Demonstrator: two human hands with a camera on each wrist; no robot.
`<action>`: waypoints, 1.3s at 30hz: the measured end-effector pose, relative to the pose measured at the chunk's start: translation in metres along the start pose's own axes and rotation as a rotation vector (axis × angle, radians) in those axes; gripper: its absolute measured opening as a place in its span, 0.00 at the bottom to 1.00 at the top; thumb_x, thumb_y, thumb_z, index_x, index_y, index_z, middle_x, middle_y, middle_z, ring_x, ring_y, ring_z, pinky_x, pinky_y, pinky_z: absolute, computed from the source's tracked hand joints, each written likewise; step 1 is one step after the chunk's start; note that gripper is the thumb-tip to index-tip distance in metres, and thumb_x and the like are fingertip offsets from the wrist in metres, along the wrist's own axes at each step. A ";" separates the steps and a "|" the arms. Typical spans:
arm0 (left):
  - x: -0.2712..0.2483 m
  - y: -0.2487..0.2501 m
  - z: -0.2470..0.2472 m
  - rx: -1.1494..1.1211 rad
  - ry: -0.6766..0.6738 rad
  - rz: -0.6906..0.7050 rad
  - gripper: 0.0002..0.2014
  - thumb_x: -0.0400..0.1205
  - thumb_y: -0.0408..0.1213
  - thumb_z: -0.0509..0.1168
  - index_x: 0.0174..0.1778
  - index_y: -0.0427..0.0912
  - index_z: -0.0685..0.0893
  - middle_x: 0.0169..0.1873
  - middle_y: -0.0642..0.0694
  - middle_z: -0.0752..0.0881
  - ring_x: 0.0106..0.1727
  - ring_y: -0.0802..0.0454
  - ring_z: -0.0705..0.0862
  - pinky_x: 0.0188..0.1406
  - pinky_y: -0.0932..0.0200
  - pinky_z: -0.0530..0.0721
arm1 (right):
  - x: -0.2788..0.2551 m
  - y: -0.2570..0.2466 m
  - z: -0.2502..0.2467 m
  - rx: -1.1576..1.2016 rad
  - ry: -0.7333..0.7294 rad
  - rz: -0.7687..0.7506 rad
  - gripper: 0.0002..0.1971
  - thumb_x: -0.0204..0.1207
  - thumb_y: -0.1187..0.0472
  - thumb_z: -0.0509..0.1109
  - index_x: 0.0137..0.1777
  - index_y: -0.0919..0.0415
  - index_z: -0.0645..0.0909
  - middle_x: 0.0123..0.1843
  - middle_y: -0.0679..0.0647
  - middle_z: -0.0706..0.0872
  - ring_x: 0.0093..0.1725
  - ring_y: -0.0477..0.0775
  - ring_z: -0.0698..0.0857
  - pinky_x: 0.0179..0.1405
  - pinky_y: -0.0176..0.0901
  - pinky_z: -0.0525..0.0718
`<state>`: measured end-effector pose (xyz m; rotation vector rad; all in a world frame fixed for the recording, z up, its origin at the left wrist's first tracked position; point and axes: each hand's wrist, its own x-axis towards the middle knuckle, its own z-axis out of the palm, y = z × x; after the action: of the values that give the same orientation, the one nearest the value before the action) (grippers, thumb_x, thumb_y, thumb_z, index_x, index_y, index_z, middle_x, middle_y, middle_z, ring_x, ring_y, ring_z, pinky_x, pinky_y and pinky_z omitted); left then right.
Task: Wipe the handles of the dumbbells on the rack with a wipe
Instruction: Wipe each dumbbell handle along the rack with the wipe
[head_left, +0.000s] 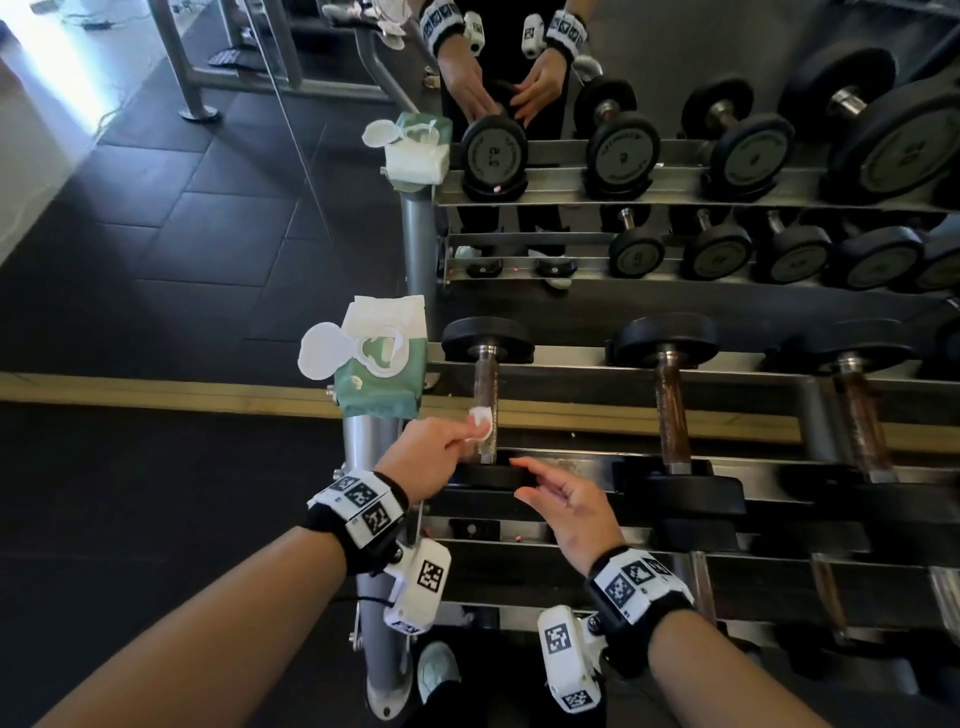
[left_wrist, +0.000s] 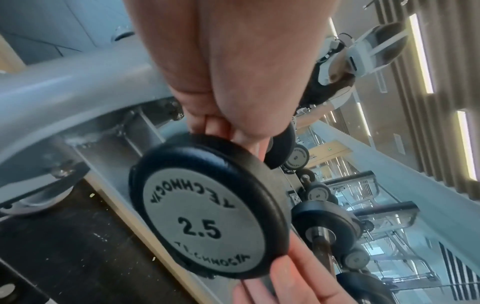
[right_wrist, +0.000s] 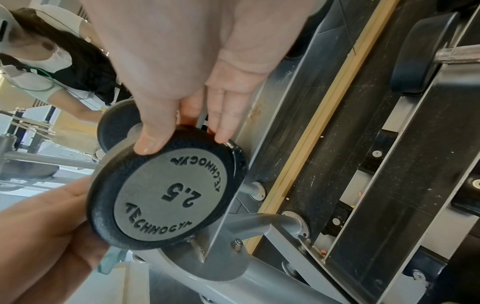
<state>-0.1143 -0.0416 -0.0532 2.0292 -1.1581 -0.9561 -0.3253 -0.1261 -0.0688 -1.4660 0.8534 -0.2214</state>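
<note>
The leftmost dumbbell, marked 2.5 on its near head (left_wrist: 207, 222), lies across the top rails of the rack (head_left: 727, 384). Its brown, worn handle (head_left: 487, 384) points away from me. My left hand (head_left: 470, 434) pinches a small white wipe (head_left: 480, 422) against the left side of that handle, close to the near head. My right hand (head_left: 519, 475) grips the rim of the near head (right_wrist: 166, 195) between thumb (right_wrist: 149, 142) and fingers (right_wrist: 223, 127). In the left wrist view my left hand (left_wrist: 218, 127) curls just behind the head and the wipe is hidden.
A green pack of wipes (head_left: 382, 364) with its lid open sits on the rack's left end post. More dumbbells (head_left: 670, 395) lie to the right on the same rails and on lower tiers. A mirror (head_left: 623, 156) behind the rack repeats the scene.
</note>
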 end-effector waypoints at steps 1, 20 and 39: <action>-0.002 -0.001 -0.004 0.047 -0.056 -0.004 0.14 0.89 0.40 0.59 0.63 0.59 0.87 0.34 0.58 0.85 0.27 0.68 0.84 0.22 0.73 0.78 | 0.000 -0.001 0.000 -0.010 -0.006 -0.003 0.18 0.79 0.58 0.74 0.68 0.45 0.84 0.63 0.44 0.89 0.66 0.41 0.85 0.75 0.49 0.79; 0.022 0.011 0.006 0.014 0.101 -0.031 0.15 0.88 0.49 0.59 0.69 0.62 0.82 0.53 0.63 0.85 0.39 0.70 0.80 0.33 0.84 0.74 | -0.002 -0.007 -0.001 -0.058 -0.006 0.011 0.19 0.80 0.57 0.73 0.70 0.46 0.82 0.66 0.45 0.88 0.68 0.41 0.83 0.77 0.49 0.77; 0.006 0.087 0.018 -0.596 0.192 -0.203 0.13 0.91 0.35 0.53 0.60 0.47 0.82 0.55 0.40 0.86 0.51 0.44 0.87 0.41 0.50 0.89 | -0.016 -0.088 -0.107 -0.457 -0.016 -0.086 0.13 0.81 0.65 0.70 0.62 0.49 0.86 0.56 0.38 0.88 0.57 0.31 0.84 0.57 0.26 0.79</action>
<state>-0.1658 -0.0875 0.0028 1.7129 -0.4871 -1.0260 -0.3705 -0.2118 0.0311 -1.9303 0.8636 -0.0793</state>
